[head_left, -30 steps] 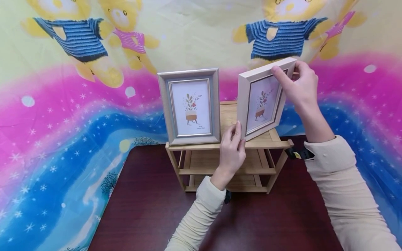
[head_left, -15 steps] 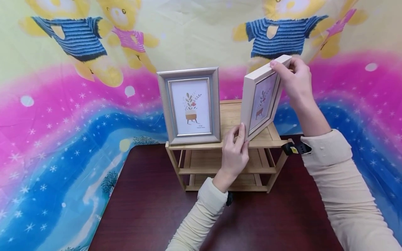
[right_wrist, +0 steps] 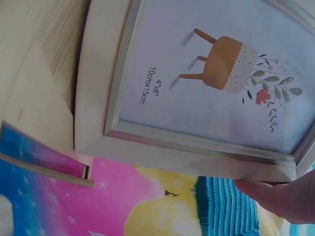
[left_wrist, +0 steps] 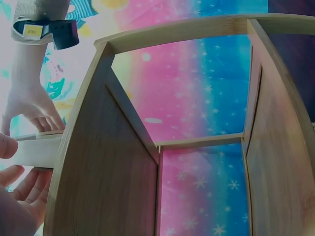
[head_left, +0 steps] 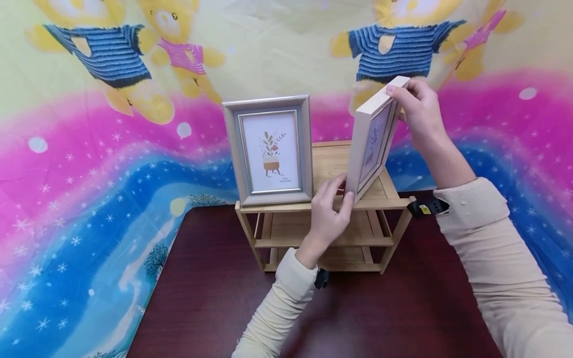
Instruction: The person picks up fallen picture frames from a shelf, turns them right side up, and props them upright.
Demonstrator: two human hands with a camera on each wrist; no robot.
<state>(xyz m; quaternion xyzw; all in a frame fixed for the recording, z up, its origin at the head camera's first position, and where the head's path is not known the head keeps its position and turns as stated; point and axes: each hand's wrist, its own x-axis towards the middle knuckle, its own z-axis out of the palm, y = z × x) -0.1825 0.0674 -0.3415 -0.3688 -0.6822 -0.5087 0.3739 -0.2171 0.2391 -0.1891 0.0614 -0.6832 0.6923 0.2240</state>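
A cream picture frame [head_left: 360,159] with a potted-plant print stands turned at an angle on the right side of a wooden rack's top shelf [head_left: 329,161]. My right hand [head_left: 424,112] grips its upper right corner, thumb on the top edge. Low on the near edge, my left hand [head_left: 329,214] holds the corner between thumb and fingers; the left wrist view shows the thumb and fingers on opposite sides of the frame edge [left_wrist: 37,151]. In the right wrist view the print [right_wrist: 197,98] reads 4"x6". Another picture frame [head_left: 272,149], silver-grey, faces forward on the left.
The rack has lower shelves [head_left: 313,226] and slanting side legs [head_left: 396,241]. It stands on a dark reddish table [head_left: 215,298]. Behind hangs a colourful cloth [head_left: 264,49] printed with bears and snowflakes. Black straps [head_left: 427,207] circle the wrists.
The cream frame has turned further sideways, showing more of its side edge and less of its print. Most recently my left fingers have spread at its lower corner. The silver-grey frame stays put.
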